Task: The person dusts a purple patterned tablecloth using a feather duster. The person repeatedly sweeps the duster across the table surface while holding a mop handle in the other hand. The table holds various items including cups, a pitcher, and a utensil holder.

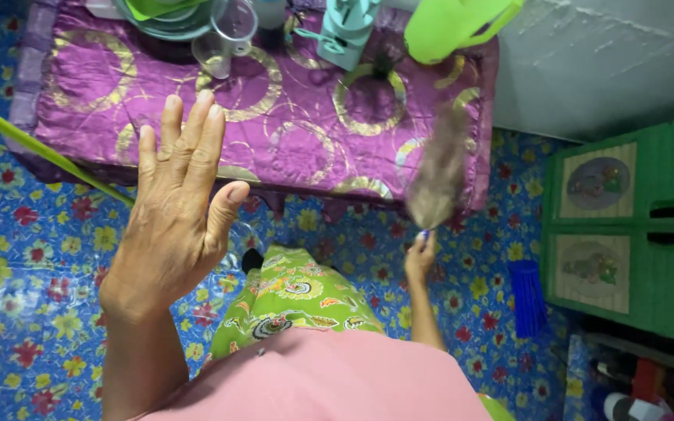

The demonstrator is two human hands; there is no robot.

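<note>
From my head camera: my left hand (pixel 175 206) is raised flat, fingers spread, holding nothing; my right hand (pixel 420 257) is fisted round a bristly brown hand broom (pixel 440 171), blurred against the shiny purple gold-ringed cloth (pixel 290 132)

Two hands show: the left hand (pixel 172 206) raised with fingers spread, and the right hand (pixel 420 259) closed on one brush (pixel 438 171). One purple cloth (pixel 290 132) covers one bench (pixel 29 93). On it stand one clear cup (pixel 228 35), one pale green jug (pixel 346 30), one bright green jug (pixel 450 27) and one stack of plates (pixel 161 19). One green cabinet (pixel 633 226) shows two picture panels. One blue brush (pixel 527 296) lies on the floor. One green pole (pixel 40 148) crosses the left side.
</note>
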